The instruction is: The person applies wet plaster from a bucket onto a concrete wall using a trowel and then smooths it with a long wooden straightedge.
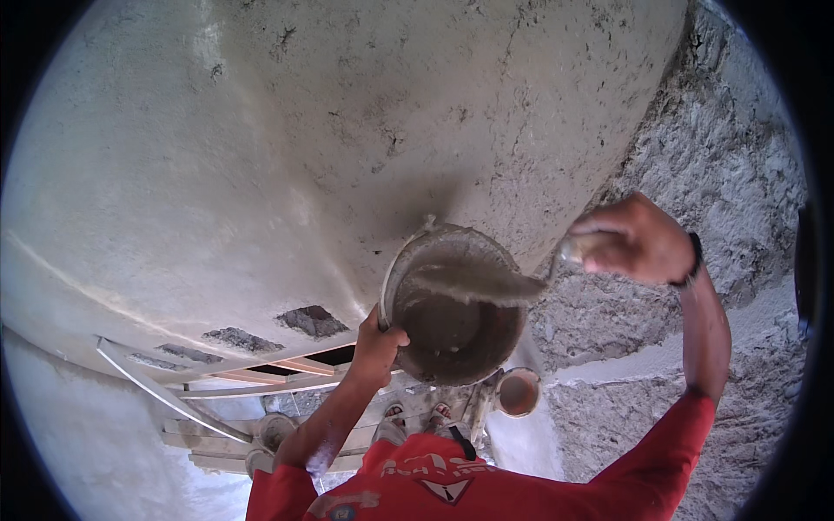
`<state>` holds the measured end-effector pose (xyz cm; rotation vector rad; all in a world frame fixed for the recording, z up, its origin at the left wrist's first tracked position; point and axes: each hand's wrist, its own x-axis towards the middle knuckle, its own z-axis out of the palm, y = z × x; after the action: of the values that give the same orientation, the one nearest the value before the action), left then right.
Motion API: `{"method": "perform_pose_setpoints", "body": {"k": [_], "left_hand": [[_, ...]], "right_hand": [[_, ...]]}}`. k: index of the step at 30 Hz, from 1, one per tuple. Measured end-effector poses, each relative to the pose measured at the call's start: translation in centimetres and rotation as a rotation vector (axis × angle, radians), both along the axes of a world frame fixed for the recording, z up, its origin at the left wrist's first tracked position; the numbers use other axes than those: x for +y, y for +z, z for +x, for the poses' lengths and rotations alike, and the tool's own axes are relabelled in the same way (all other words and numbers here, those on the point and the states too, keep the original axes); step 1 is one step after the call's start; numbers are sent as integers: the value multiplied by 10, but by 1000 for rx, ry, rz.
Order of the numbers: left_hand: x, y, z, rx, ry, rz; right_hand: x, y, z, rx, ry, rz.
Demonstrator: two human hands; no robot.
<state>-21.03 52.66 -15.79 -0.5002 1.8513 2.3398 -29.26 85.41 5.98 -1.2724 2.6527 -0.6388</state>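
Note:
My left hand (378,349) grips the rim of a round bucket (506,352) on its left side, thumb over the edge. Grey wet mortar (441,319) lies in the bucket's bottom and coats its inner wall. My right hand (638,239), slightly blurred, is closed round the handle of a trowel. The trowel's blade (478,284), smeared with mortar, reaches left across the bucket's opening. Just beyond the bucket rises a grey plastered wall (365,130), with a shadow on it near the rim.
Rough unsmoothed plaster (730,156) covers the wall at right. Wooden planks (208,431) lie below, around my feet. A second bucket (519,392) stands near them at right. A long pale strip (165,395) leans at left, by several rough patches (313,321) in the wall.

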Motion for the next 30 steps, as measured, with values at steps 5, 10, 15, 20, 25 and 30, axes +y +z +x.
{"method": "perform_pose_setpoints", "body": {"k": [5, 10, 15, 20, 25, 30], "left_hand": [[12, -18, 2, -71, -18, 50], [14, -1, 3, -22, -20, -24], [24, -6, -12, 88, -150, -193], [49, -6, -22, 247, -225, -317], [64, 12, -20, 147, -268, -475], [55, -5, -20, 213, -231, -466]], "right_hand": [[38, 77, -45, 537, -262, -155], [53, 88, -6, 413, -280, -161], [19, -27, 29, 308, -149, 219], [-18, -128, 53, 683, -150, 773], [-2, -189, 49, 526, -189, 583], [-2, -239, 60, 2, -315, 268]]}}
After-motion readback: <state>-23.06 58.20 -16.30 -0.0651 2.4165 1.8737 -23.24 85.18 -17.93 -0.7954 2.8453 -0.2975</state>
